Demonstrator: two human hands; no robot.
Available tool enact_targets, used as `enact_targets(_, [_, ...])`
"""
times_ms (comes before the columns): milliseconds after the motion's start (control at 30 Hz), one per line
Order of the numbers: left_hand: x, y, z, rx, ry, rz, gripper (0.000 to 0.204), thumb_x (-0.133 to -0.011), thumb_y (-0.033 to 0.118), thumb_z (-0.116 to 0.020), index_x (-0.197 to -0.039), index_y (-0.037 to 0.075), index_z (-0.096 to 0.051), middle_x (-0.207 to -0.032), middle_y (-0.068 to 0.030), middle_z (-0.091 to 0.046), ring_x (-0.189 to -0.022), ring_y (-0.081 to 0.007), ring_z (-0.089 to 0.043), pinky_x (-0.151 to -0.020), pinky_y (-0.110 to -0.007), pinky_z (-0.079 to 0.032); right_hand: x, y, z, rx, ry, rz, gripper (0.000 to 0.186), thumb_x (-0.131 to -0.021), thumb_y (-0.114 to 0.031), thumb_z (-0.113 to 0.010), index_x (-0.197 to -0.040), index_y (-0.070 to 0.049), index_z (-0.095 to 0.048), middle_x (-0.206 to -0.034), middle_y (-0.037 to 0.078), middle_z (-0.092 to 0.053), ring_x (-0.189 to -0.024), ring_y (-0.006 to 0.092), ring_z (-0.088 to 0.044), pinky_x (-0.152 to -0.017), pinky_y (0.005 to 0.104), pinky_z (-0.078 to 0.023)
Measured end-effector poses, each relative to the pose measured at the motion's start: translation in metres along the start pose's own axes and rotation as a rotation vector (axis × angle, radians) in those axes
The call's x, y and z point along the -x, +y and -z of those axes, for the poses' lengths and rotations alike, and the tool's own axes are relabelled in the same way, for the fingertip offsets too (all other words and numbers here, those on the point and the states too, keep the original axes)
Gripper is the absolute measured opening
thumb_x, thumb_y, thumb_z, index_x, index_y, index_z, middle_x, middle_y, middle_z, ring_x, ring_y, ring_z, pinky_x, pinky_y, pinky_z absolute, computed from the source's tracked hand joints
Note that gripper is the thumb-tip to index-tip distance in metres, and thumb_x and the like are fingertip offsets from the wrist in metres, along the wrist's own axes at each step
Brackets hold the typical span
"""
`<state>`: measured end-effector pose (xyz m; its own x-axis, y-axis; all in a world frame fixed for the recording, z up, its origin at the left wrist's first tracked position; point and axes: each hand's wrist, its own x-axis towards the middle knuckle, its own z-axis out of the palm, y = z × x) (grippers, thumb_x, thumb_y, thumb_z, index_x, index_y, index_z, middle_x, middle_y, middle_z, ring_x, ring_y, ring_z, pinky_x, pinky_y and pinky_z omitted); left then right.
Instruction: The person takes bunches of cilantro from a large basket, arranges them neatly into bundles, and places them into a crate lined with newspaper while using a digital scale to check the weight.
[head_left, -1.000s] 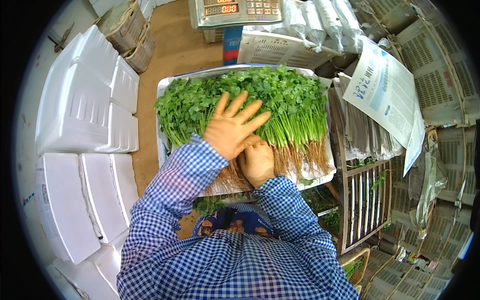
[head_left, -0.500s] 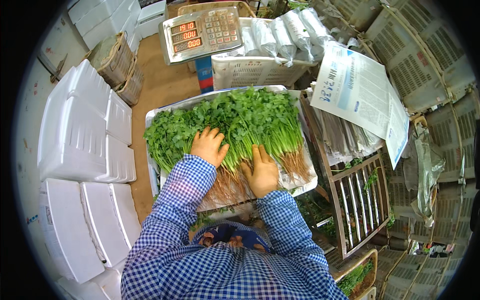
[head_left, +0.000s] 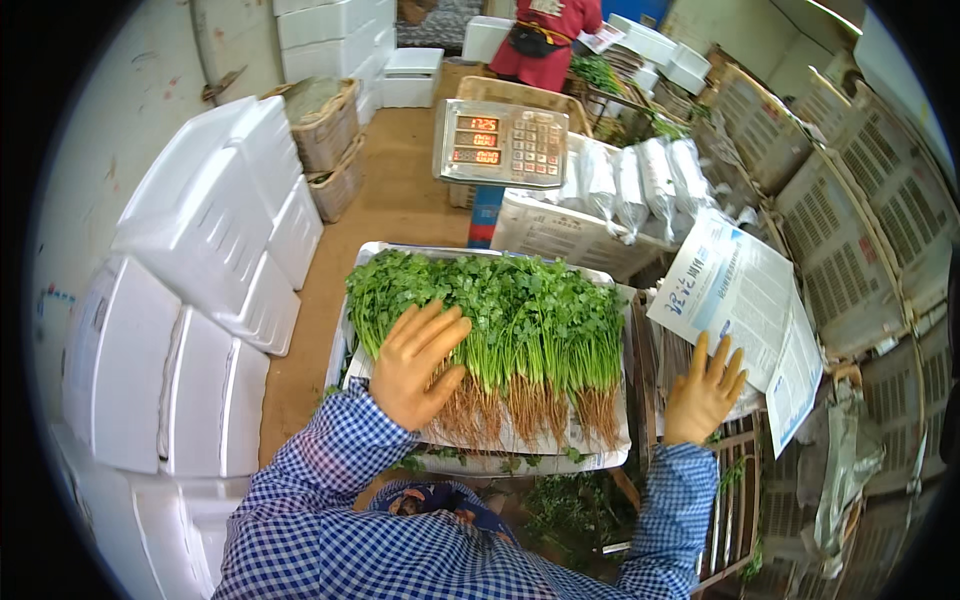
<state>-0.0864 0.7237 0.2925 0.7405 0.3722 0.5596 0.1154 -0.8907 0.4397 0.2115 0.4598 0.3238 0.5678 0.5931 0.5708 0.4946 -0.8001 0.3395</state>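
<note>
Bunches of coriander [head_left: 520,320], leaves at the far side and brown roots toward me, lie side by side on a paper-lined white tray [head_left: 600,458]. My left hand [head_left: 415,368] is over the left end of the coriander with its fingers stretched out; whether it touches the stems I cannot tell. Off to the right, my right hand [head_left: 702,392] spreads its fingers at the near edge of a printed newspaper sheet [head_left: 735,290]. That sheet lies on a stack of newspapers [head_left: 672,368], and nothing is in my right hand.
Beyond the tray stands a scale [head_left: 500,143] with a red-lit display. Behind it, a white crate [head_left: 540,235] holds several wrapped bundles [head_left: 655,175]. White foam boxes [head_left: 200,240] line the left, plastic crates [head_left: 850,235] the right. A person in red [head_left: 545,45] is at the back.
My right hand has left the coriander and moved right to the newspaper. My left hand has lifted its fingers from the leaves. The view has tipped up, showing a person at the back.
</note>
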Motion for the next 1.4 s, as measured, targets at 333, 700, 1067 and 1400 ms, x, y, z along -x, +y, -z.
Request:
enact_targets(333, [0.038, 0.102, -0.086, 1.026, -0.332, 0.447, 0.073, -0.101, 0.047, -0.058, -0.155, 0.004, -0.035, -0.15, -0.0232, -0.049, -0.133, -0.0358, -0.053, -0.116, -0.048, -0.04, -0.002, 0.05, 0.0, -0.526, 0.372, 0.081, 0.024, -0.082, 0.006, -0.065, -0.104, -0.001, -0.072, -0.105, 0.019, -0.074, -0.106, 0.0355, -0.069, -0.089, 0.0463, -0.055])
enact_targets(700, [0.012, 0.049, -0.042, 1.744, -0.064, 0.756, 0.08, -0.094, 0.057, -0.061, -0.146, -0.002, -0.045, -0.137, -0.0214, -0.06, -0.121, -0.0322, -0.062, -0.104, -0.044, -0.053, 0.108, -0.064, 0.039, -1.364, 0.047, 0.351, 0.024, -0.073, -0.002, -0.081, -0.092, -0.009, -0.07, -0.092, 0.008, -0.075, -0.094, 0.0315, -0.072, -0.083, 0.0416, -0.056])
enact_targets(1067, [0.06, -0.023, -0.012, 0.883, 0.178, 1.284, 0.042, -0.099, 0.016, -0.065, -0.127, -0.014, -0.058, -0.114, -0.0227, -0.071, -0.092, -0.0246, -0.072, -0.082, -0.035, -0.059, 0.119, -0.128, 0.016, -1.427, -0.261, 0.524, 0.03, -0.078, -0.005, -0.074, -0.107, -0.001, -0.068, -0.108, 0.015, -0.07, -0.097, 0.0367, -0.069, -0.082, 0.0439, -0.057])
enact_targets(1400, [0.107, -0.117, -0.002, 0.34, -0.212, 1.279, 0.05, -0.097, 0.034, -0.065, -0.122, -0.01, -0.062, -0.105, -0.0189, -0.072, -0.084, -0.0252, -0.071, -0.078, -0.037, -0.059, 0.12, -0.118, 0.008, -1.319, -0.618, 0.499, 0.051, -0.088, -0.017, -0.075, -0.134, -0.001, -0.06, -0.127, 0.022, -0.065, -0.118, 0.0386, -0.062, -0.102, 0.045, -0.051])
